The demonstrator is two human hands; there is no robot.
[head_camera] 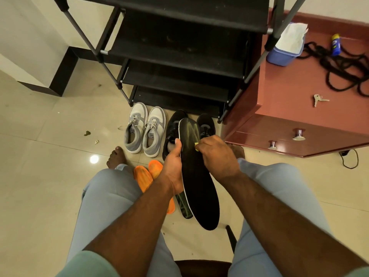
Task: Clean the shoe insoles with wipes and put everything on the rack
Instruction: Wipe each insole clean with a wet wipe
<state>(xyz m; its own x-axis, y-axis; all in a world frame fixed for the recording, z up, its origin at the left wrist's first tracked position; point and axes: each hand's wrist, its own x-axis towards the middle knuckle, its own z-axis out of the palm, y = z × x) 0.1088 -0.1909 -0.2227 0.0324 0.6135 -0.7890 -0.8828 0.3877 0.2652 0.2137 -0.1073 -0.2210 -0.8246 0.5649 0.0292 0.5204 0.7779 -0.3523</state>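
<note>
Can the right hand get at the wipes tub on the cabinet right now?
Probably not right away: the right hand pinches a wipe on the black insole, and the blue wipes tub sits behind the rack's leg.

Tiled floor (50, 176) carries grey sneakers (144, 128), black shoes (175, 124), orange insoles (147, 172), rack (179, 76).

Glossy beige tiled floor (40, 176), reddish dresser (289, 108).

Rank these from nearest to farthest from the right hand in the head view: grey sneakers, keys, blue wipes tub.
From the right hand:
1. Grey sneakers, on the floor to its left.
2. Keys, on the red cabinet to its right.
3. Blue wipes tub, farther back on the cabinet.
</note>
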